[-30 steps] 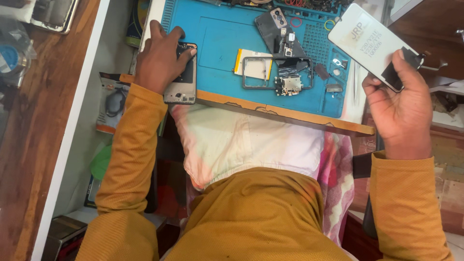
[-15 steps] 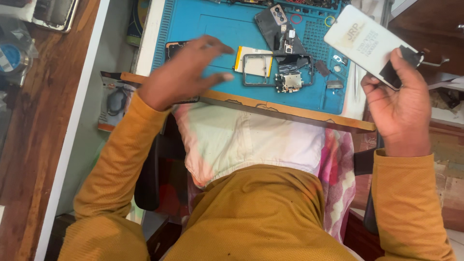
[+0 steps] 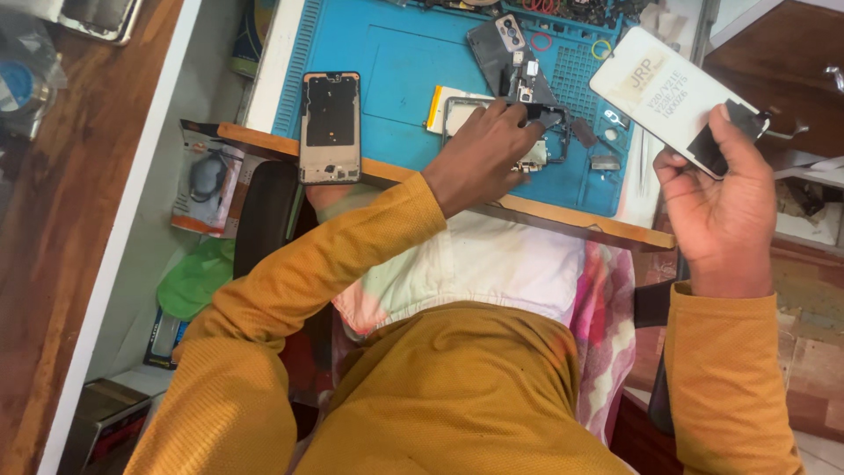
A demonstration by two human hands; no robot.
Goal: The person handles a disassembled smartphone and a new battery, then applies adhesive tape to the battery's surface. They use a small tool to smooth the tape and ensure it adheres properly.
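left hand [image 3: 479,154] on frame [image 3: 492,119], mat [image 3: 387,53] edge near

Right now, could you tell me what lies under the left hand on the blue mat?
The left hand rests on a grey phone frame and small dark parts on the blue mat. What sits beneath the palm and fingers is covered.

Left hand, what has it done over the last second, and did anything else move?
The left hand let go of the phone frame at the blue mat's near left edge and swung right across the mat; its fingers now rest on the dismantled phone parts mid-mat. The frame stayed where it lay. The right hand still holds the white screen panel up at the right.
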